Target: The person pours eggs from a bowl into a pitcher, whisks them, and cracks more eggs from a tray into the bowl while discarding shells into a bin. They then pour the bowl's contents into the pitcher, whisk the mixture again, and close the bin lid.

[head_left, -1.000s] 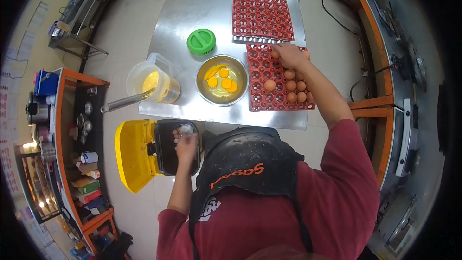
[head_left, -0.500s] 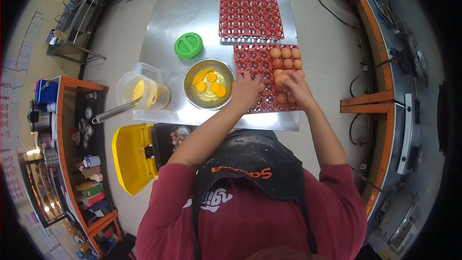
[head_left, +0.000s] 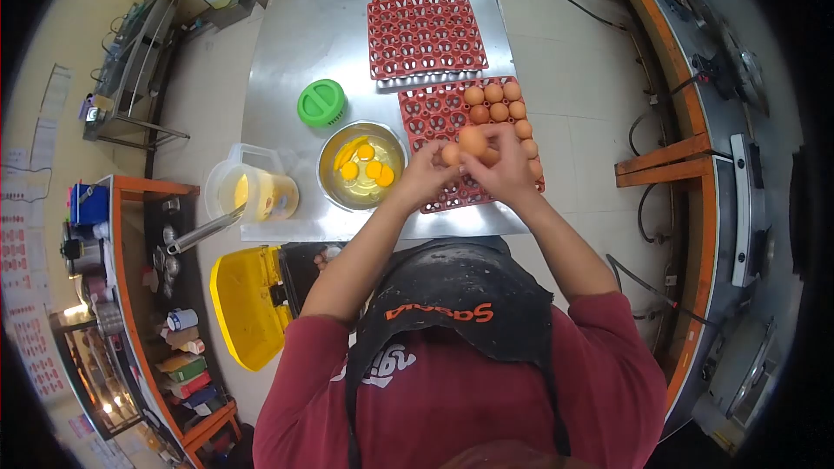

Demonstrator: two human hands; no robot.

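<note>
My left hand (head_left: 422,179) is closed around a brown egg (head_left: 450,155) over the front part of a red egg tray (head_left: 423,104). Close beside it, my right hand (head_left: 506,172) grips another brown egg (head_left: 473,141), with one more egg showing at its palm. Brown eggs (head_left: 498,111) fill the tray's right side, and many cups on its left are bare. To the left of my hands stands a metal bowl (head_left: 325,181) with several cracked eggs, their yolks (head_left: 366,151) whole in clear white.
A second red egg tray (head_left: 426,35) lies farther back on the steel table (head_left: 287,43). Left of the bowl are a green lid (head_left: 321,102) and a plastic jug (head_left: 280,195) with a metal-handled tool (head_left: 206,230). A yellow bin lid (head_left: 243,313) stands open below the table edge.
My right hand has lifted from the tray's egg rows with eggs and come left beside my left hand. The left hand's egg is now raised into view. The camera view has shifted slightly.
</note>
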